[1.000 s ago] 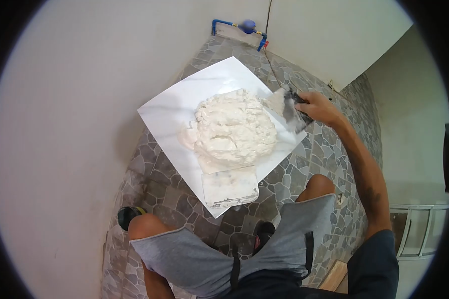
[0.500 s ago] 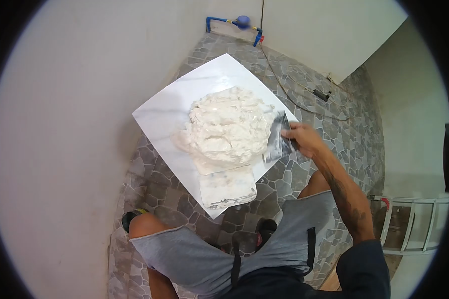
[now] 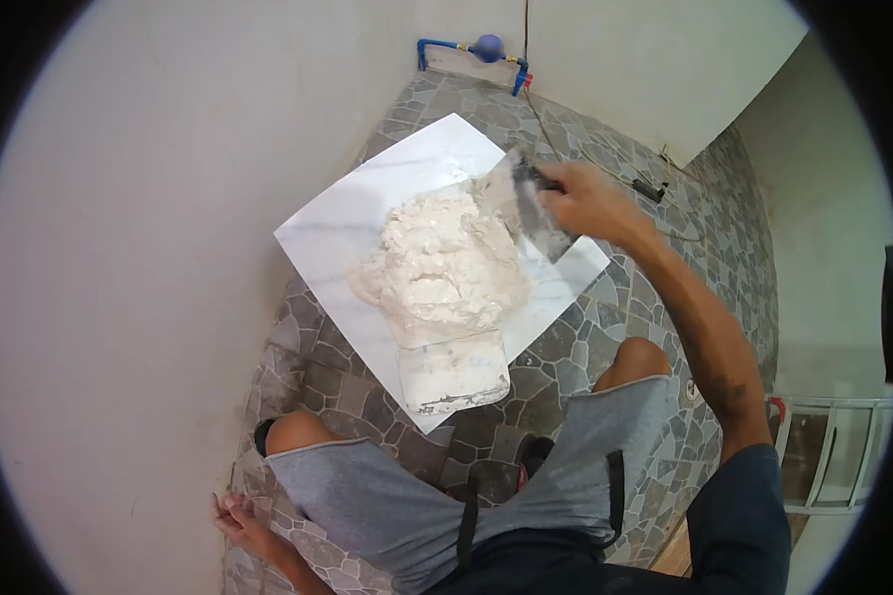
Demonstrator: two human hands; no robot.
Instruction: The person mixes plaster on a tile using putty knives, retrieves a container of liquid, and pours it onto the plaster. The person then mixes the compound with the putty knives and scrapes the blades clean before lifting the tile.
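My right hand (image 3: 593, 203) grips a wide flat trowel (image 3: 546, 213) by its dark handle, its blade smeared and blurred by motion. The blade is at the upper right side of a large heap of wet white putty (image 3: 451, 263). Beneath the heap is a square white board (image 3: 322, 223) with faint grey veining. A flat, putty-coated piece with rounded corners (image 3: 453, 372) sticks out from the heap's near side; what it is, I cannot tell. Low beside the left wall, my left hand (image 3: 243, 524) is empty, with its fingers apart.
A pale wall (image 3: 119, 278) runs along the left. Irregular grey stone-pattern tiles (image 3: 556, 367) cover the floor. Blue pipework with a round meter (image 3: 489, 48) is fixed at the back wall, with a thin hose nearby. A metal ladder (image 3: 833, 451) lies at right.
My right hand and the trowel have moved up along the heap's right side, and the blade has turned. My left hand has come into view beside the left wall.
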